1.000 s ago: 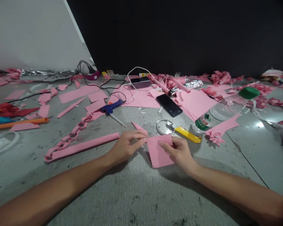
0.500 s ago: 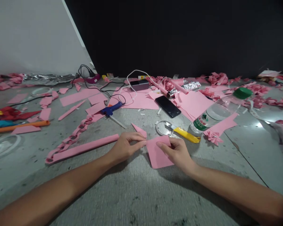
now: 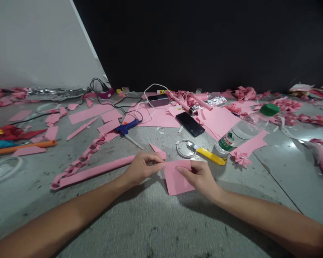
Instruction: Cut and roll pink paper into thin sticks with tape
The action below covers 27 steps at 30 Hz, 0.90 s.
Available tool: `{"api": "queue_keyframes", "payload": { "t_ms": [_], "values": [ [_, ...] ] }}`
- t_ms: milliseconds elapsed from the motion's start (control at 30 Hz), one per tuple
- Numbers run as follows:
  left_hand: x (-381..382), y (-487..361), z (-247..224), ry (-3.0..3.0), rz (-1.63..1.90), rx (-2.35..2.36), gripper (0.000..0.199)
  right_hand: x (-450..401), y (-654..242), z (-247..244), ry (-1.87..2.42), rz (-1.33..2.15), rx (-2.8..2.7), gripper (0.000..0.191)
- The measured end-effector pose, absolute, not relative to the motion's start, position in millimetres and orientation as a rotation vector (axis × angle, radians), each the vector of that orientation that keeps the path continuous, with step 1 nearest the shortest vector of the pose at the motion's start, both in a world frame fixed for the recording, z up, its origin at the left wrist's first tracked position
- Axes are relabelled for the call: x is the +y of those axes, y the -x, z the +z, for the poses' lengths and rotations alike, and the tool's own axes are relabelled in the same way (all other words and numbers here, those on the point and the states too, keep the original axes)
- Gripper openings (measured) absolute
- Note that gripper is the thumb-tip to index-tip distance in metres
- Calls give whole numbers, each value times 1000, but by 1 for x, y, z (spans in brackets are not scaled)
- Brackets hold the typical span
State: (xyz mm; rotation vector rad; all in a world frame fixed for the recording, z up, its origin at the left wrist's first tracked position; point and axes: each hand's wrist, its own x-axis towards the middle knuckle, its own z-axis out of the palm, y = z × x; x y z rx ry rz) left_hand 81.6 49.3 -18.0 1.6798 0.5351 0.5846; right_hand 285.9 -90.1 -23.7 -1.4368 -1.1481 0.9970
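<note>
A pink sheet of paper [image 3: 174,181], roughly square, is held up between my two hands. My left hand [image 3: 144,166] pinches its upper left corner between thumb and fingers. With the thumb on its face and the fingers behind, my right hand [image 3: 200,175] grips the upper right side. Just beyond my left fingertips lies a small pointed pink paper scrap [image 3: 158,149]. A yellow utility knife [image 3: 211,156] rests past my right hand, its blade end over a white tape roll [image 3: 185,148].
Left of my hands are a rolled pink paper tube [image 3: 97,171], a paper chain [image 3: 87,152] and a blue glue gun [image 3: 127,127]. Ahead lie a black phone [image 3: 190,124] and a power bank [image 3: 158,100] with cables. A clear bottle [image 3: 246,127] with a green cap leans at right.
The view has shifted slightly, so things at right appear a little farther left and lower. Both hands keep hold of the pink paper in nearly the same pose.
</note>
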Motion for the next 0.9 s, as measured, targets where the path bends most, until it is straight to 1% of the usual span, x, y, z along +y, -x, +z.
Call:
{"api": "queue_keyframes", "payload": {
  "t_ms": [200, 333, 400, 467, 533, 733, 900],
  "values": [
    [50, -76, 2, -1939, 464, 563, 28, -91, -285, -26, 1420, 1061, -1175, 46],
    [56, -77, 11, -1999, 378, 483, 24, -92, -284, -26, 1415, 1075, -1152, 44],
    [61, -76, 18, -2028, 344, 413, 25, -92, -283, -24, 1416, 1065, -1143, 45],
    [64, -75, 30, -2075, 318, 378, 28, -93, -282, -20, 1419, 1035, -1134, 47],
    [64, -74, 46, -2122, 295, 354, 25, -94, -283, -15, 1425, 989, -1116, 49],
    [52, -81, 102, -2320, 257, 338, 25, -96, -285, 19, 1410, 792, -1111, 42],
    [51, -90, 140, -2361, 361, 306, 34, -87, -296, 64, 1326, 521, -1210, 31]
  ]
}}
